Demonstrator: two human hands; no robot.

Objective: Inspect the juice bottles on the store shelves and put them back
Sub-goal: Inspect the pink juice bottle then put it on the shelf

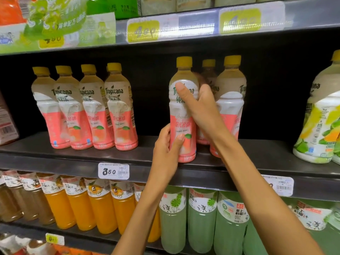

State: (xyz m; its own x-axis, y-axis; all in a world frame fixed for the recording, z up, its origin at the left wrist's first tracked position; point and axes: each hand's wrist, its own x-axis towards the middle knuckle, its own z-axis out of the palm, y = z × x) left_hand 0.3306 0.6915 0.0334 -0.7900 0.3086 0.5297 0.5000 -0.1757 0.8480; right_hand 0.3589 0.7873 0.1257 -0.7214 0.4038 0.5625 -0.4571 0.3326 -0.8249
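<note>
A pink peach juice bottle [181,115] with a yellow cap stands upright at the front edge of the middle shelf [95,159]. My left hand [165,150] grips its lower part, thumb on the label. My right hand [199,105] wraps its upper part, thumb across the white label. Two more peach bottles [230,96] stand just behind and to the right, partly hidden by my right hand. A row of several peach bottles [86,107] stands at the left of the same shelf.
A gap of bare shelf lies between the left row and the held bottle. Lime-green labelled bottles [320,118] stand at the far right. Below are orange juice bottles [103,205] and pale green bottles [202,219]. A price tag [113,171] hangs on the shelf edge.
</note>
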